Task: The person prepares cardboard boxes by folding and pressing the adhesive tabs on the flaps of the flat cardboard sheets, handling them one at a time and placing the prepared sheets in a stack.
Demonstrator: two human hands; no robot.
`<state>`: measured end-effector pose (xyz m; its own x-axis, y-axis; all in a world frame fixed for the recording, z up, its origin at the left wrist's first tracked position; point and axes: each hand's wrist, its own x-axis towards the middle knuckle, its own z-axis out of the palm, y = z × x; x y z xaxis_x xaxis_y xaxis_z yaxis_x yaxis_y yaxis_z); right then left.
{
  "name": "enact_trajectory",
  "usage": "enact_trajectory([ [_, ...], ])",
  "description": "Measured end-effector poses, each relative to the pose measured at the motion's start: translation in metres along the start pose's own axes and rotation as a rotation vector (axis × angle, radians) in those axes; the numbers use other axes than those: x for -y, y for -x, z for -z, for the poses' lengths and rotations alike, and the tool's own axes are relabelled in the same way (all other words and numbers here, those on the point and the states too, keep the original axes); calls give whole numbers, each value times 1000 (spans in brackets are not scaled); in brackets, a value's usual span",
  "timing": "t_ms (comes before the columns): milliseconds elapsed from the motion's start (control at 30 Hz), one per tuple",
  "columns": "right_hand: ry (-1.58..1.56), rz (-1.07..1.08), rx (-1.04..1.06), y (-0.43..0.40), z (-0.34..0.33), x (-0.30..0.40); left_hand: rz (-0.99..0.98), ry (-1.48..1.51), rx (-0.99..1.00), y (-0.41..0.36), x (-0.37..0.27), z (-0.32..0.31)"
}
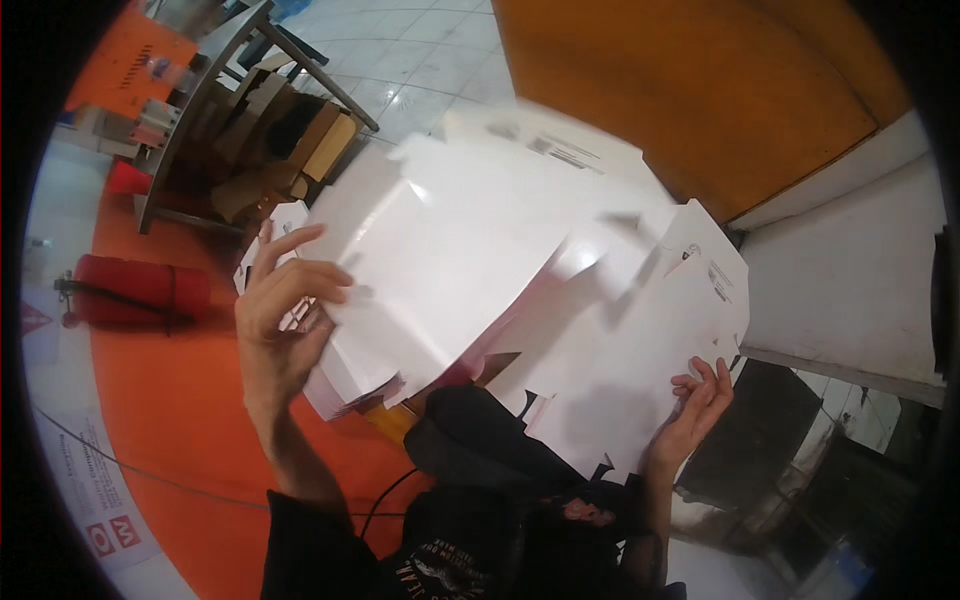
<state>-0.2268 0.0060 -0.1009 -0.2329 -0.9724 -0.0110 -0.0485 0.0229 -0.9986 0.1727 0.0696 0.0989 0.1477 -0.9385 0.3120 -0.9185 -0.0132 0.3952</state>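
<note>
My left hand [289, 311] is raised, with its fingertips and thumb pinching the left edge of a large white cardboard sheet [457, 262]. This sheet is tilted, glossy and blurred at its far side, where printed marks show. Beneath its left part lies a stack of similar sheets [352, 375], their layered edges visible. A second flat cardboard blank [600, 360], with cut notches and printing, slants across my lap on the right. At its right edge is my right hand [697, 409], fingers spread and slightly curled; whether they grip the edge cannot be told.
A metal table [202, 97] with cardboard stored below stands at upper left. A red fire extinguisher [142, 292] is by the orange wall [172, 420]. An orange-brown panel [697, 90] rises at upper right, beside a white ledge [840, 292]. A thin cable [150, 472] crosses the left side.
</note>
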Motion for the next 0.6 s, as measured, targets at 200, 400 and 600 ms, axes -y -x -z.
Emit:
enact_trajectory([
  [200, 63, 10, 47, 4, -3, 2, 268, -33, 152, 117, 147, -40],
  [400, 77, 25, 56, 9, 5, -6, 407, -202, 209, 219, 226, -77],
  [600, 480, 206, 282, 13, 12, -4, 299, -585, 126, 222, 228, -72],
])
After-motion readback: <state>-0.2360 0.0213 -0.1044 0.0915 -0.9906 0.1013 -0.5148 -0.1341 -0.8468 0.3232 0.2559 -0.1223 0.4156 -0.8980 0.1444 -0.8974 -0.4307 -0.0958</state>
